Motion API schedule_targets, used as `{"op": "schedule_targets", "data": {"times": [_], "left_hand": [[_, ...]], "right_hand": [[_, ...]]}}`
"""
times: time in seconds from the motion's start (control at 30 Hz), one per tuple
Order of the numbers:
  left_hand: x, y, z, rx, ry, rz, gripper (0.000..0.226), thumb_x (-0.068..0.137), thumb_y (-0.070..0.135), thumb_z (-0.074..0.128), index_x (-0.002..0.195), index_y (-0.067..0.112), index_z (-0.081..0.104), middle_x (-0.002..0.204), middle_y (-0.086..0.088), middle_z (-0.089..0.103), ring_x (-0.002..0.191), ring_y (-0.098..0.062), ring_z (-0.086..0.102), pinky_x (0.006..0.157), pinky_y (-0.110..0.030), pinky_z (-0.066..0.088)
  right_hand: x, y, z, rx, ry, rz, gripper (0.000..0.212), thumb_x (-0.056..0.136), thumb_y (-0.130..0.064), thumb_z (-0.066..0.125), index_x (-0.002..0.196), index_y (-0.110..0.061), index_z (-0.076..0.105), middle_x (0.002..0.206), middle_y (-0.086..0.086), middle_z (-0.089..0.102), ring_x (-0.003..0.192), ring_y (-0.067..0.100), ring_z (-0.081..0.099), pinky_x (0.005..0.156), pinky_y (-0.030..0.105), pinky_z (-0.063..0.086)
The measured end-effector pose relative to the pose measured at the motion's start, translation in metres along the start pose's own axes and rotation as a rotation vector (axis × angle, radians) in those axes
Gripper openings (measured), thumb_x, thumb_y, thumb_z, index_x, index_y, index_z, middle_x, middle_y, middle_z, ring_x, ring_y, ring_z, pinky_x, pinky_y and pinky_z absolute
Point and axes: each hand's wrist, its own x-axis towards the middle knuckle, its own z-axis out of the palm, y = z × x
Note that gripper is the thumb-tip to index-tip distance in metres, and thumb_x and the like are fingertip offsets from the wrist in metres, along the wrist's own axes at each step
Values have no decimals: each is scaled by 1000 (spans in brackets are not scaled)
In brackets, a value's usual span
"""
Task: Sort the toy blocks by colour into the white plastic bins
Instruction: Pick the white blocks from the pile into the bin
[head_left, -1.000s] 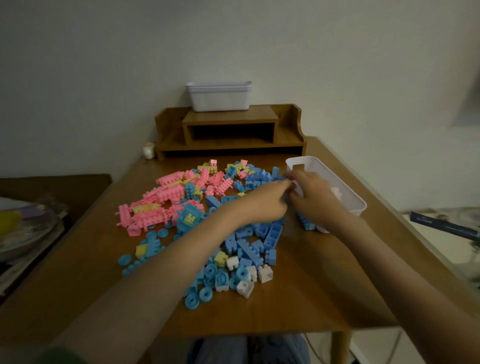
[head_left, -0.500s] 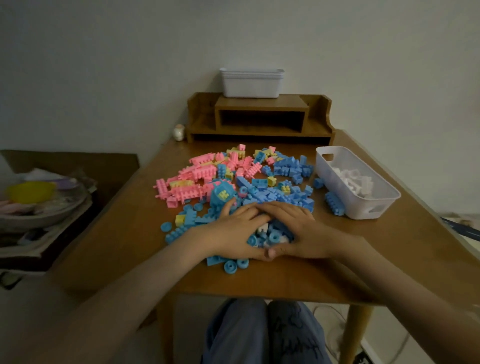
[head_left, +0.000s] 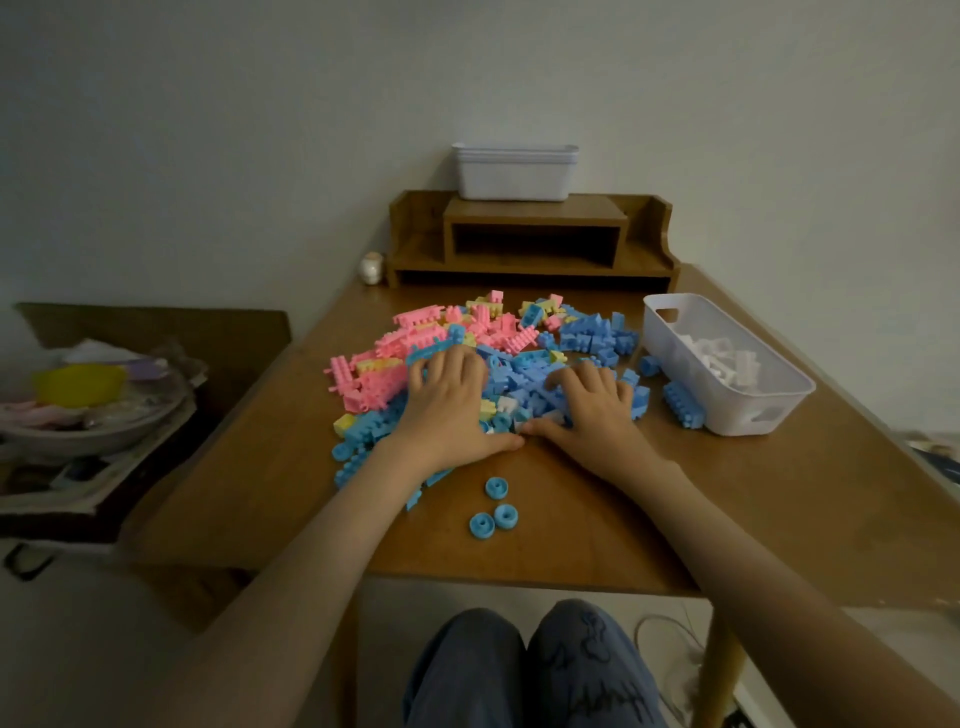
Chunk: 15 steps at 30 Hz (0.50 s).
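Head view: left hand (head_left: 447, 410) and right hand (head_left: 592, 410) are laid palm-down on the mixed blocks (head_left: 519, 338) on the worktop (head_left: 571, 540), fingers spread, nothing gripped. At right, white blocks (head_left: 722, 358) are held in the bin (head_left: 779, 410); three blue wheels (head_left: 496, 512) are seen loose nearer the front edge; spare bins (head_left: 514, 174) are stacked on the shelf (head_left: 535, 210)
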Motion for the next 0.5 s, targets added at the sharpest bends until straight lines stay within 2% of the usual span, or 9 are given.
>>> {"op": "schedule_targets", "data": {"times": [0.1,0.17,0.33,0.4,0.5], "left_hand": [[1,-3,2,26,40,76,42,78,68,54,78,27,48,123,4,36,120,-19,29,99,-39,12],[1,-2,4,14,42,124,37,82,62,54,69,28,47,122,6,40,119,-17,30,97,-38,13],[4,-3,6,-61,14,106,30,84,55,56,72,29,49,117,10,41,115,-14,32,95,-35,14],[5,-3,7,-82,4,89,25,84,53,56,78,29,51,114,10,41,114,-13,32,94,-35,14],[6,-2,7,-115,-18,80,21,85,52,56,90,32,51,109,10,41,111,-13,34,91,-33,15]], "right_hand": [[0,4,-1,-25,28,-6,36,83,-52,59,101,-21,53,97,-7,36,99,15,37,81,27,19],[1,6,-1,11,14,-29,28,86,-43,61,95,-17,58,90,-6,40,93,17,43,77,27,25],[2,8,0,123,47,-31,27,96,-31,48,93,-10,65,84,1,54,81,14,46,75,31,41],[1,8,-1,196,51,-33,27,98,-25,45,96,-10,67,85,3,57,81,13,46,76,32,42],[1,7,-2,267,-15,-91,23,98,-22,46,109,-15,65,96,-2,60,89,11,48,79,23,38]]}}
